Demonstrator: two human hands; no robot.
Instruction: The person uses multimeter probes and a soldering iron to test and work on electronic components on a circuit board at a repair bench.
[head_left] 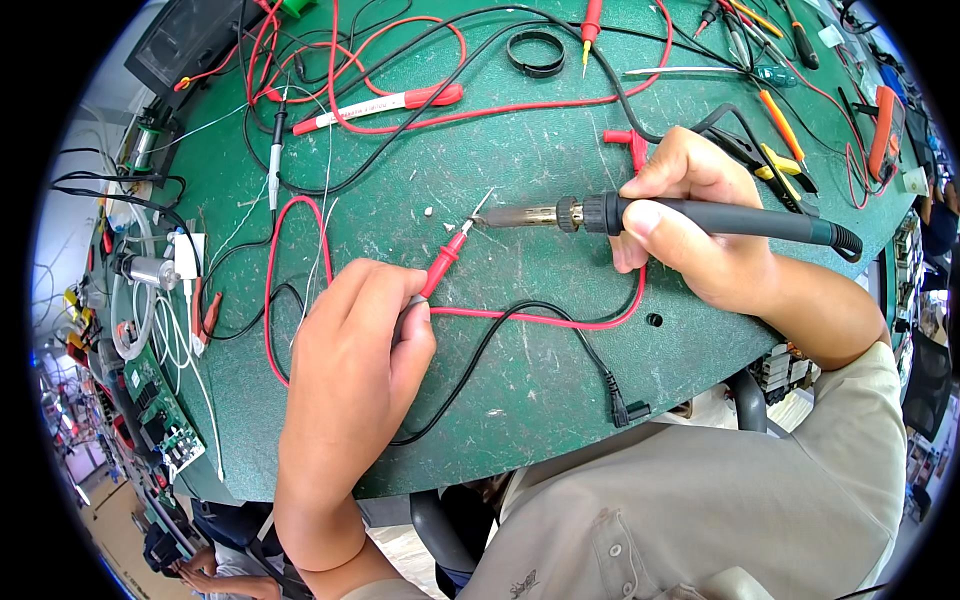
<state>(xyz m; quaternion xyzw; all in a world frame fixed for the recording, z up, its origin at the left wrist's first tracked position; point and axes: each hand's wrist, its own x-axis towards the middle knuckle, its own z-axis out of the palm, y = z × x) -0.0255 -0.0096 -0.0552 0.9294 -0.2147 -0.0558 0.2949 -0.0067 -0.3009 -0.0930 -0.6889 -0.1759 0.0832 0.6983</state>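
Note:
My left hand (355, 350) is closed on a red test probe (443, 266), its thin metal needle pointing up and to the right. In my right hand (700, 225) is a black-handled soldering iron (760, 218), pinched between thumb and fingers near its collar. The darkened end of the iron meets the base of the probe's needle; whether they touch or only overlap I cannot tell. A red lead (540, 317) runs across the green tabletop (520, 400) between the hands. Beside my right fingers lies a red angled plug (637, 145).
A black plug cable (600, 375) lies near the front edge. Beyond are a red-and-white marker (380, 108), a black ring (536, 54), a black probe (275, 160), a screwdriver (690, 70) and yellow-handled cutters (780, 170). Tangled leads cover the back. A circuit board (155, 405) is at left.

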